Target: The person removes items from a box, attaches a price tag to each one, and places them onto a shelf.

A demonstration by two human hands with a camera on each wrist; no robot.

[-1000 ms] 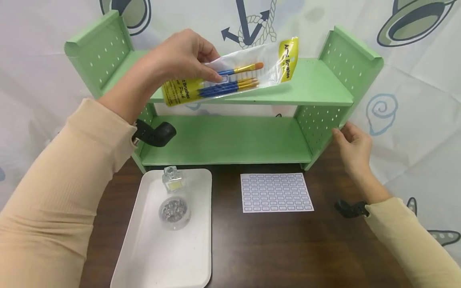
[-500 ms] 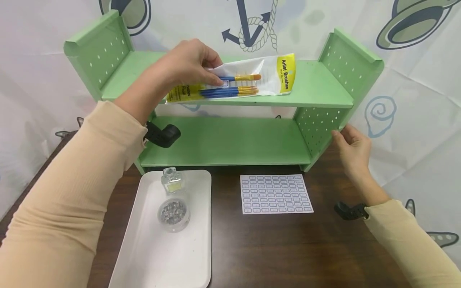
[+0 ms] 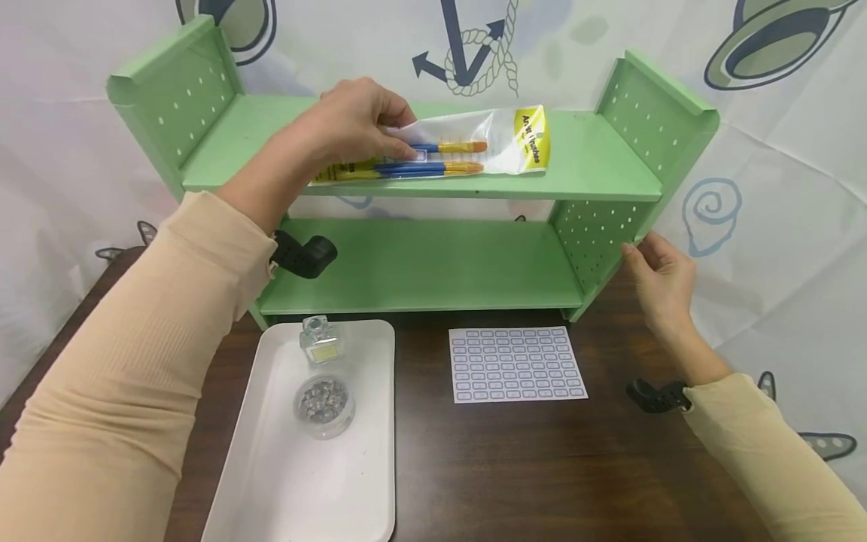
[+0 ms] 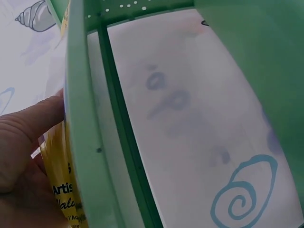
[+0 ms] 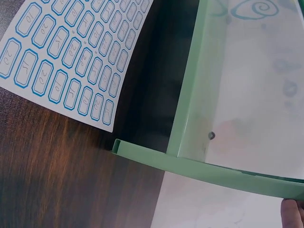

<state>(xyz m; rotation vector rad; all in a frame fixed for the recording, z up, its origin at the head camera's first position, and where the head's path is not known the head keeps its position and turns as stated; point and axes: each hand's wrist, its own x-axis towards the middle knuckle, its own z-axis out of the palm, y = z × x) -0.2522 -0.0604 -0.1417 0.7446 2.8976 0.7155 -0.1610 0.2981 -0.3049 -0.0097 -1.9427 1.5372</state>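
My left hand pinches a clear packet of artist brushes at the upper shelf of a green rack. Inside the packet are blue-handled brushes and a small white label shows by my thumb. The left wrist view shows the packet's yellow end beside the shelf edge; whether it touches the shelf I cannot tell. Over at the rack's right side panel, my right hand holds the panel's front edge between thumb and curled fingers. Only a fingertip shows in the right wrist view.
A white tray on the dark wooden table carries a small glass bottle and a round tub of silvery bits. A sheet of blue-bordered labels lies before the lower shelf.
My left hand has lowered the brush packet toward the upper shelf and levelled it. The right hand stays on the side panel.
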